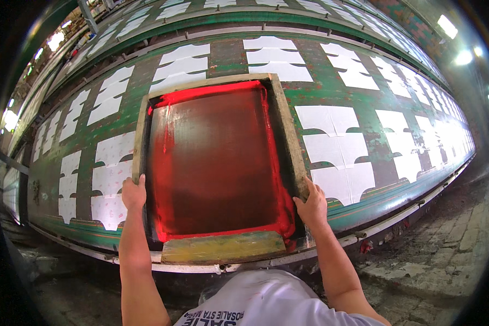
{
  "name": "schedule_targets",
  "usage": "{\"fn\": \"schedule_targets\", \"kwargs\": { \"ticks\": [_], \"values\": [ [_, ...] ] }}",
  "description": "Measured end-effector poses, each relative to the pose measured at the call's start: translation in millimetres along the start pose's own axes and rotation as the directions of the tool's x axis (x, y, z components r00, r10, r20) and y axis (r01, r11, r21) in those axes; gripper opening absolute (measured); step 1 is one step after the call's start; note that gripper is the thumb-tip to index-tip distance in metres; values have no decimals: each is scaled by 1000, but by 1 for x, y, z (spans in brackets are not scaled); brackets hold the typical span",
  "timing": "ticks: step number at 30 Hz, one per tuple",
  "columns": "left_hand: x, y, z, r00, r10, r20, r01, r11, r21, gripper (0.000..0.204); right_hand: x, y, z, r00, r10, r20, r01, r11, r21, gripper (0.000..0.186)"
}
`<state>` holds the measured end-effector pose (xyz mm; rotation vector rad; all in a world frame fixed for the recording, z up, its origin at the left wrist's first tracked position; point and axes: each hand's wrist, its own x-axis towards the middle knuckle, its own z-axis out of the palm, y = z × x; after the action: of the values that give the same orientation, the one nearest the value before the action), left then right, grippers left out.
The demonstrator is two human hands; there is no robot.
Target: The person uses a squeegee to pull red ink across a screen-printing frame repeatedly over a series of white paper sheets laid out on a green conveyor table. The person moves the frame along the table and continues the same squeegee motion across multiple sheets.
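Our left hand (pixel 133 193) and right hand (pixel 313 204) grip opposite sides of the wood-framed screen (pixel 217 163), likely balancing it evenly over the tabletop (pixel 227 60) bearing white shapes (pixel 337 146).

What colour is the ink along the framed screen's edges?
The ink is bright red; head view.
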<state>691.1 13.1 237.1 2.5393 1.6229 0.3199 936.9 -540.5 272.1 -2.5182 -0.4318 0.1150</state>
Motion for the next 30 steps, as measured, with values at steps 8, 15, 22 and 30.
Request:
{"fn": "schedule_targets", "kwargs": {
  "ticks": [8,15,22,30],
  "values": [
    [3,-12,7,999,18,44,-10,985,-170,58,17,-15,7,995,92,-42,-94,994,-49,79],
    [23,-34,19,997,33,73,-6,941,-337,49,16,-30,-20,996,21,-84,-22,1000,-11,72],
    [17,9,5,993,17,113,50,822,-567,33,44,-4,-71,990,-49,-132,50,999,1,74],
    [-64,167,3,999,37,36,-12,842,-539,41,86,120,-146,976,87,-198,-85,996,20,75]
  ]
}}
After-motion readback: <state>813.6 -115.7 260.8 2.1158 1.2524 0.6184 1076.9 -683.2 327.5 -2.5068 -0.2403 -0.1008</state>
